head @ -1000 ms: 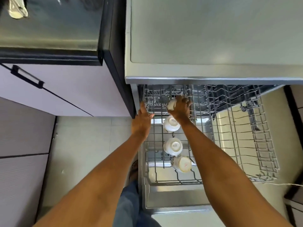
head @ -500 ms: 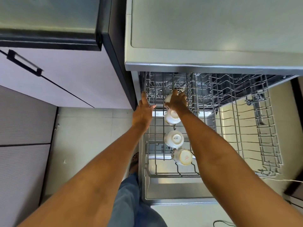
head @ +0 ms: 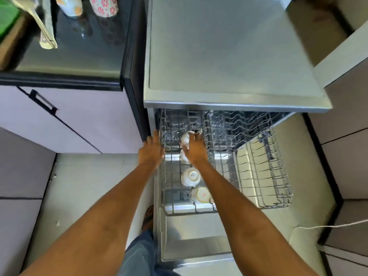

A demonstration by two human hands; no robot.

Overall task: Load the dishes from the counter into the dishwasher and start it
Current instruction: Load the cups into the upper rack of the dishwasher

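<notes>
**A:** Steel-grey wire fills the middle of the view — what is it?

**B:** The upper rack [head: 264,172] of an open dishwasher [head: 229,56], pulled out over the lowered door [head: 195,248]. The camera looks straight down from the person's head. The dishwasher's flat grey top takes up the upper centre.

**A:** Where are the dishes?

**B:** White cups stand upside down in a line along the rack's left side. The nearest cup [head: 201,195] leans a little to one side; the second cup [head: 190,176] sits just beyond it. A third cup [head: 184,157] is mostly hidden under the right wrist. The farthest cup [head: 185,138] lies at the back of the line, close to the dishwasher's opening.

**A:** And the hands?

**B:** The right hand [head: 196,149] reaches over the line, fingers curved down onto the farthest cup, touching its top and side. Motion blur makes it hard to tell whether they grip it or only rest on it. The left hand [head: 151,151] lies just beside the rack's left edge, fingers straight and held together, pointing away from the person; whether it touches the wire cannot be told.

**A:** Anything else around?

**B:** To the left, a dark counter [head: 65,56] carries a flowered mug [head: 103,5], a pale patterned container [head: 68,5] and a folded cloth [head: 46,28] — all blurred. Below it is a pale cabinet door with a black handle [head: 42,101]. A thin white cord [head: 328,226] crosses the floor at the right. A sandalled foot [head: 148,217] and a blue-trousered leg [head: 139,255] show beside the door.
</notes>
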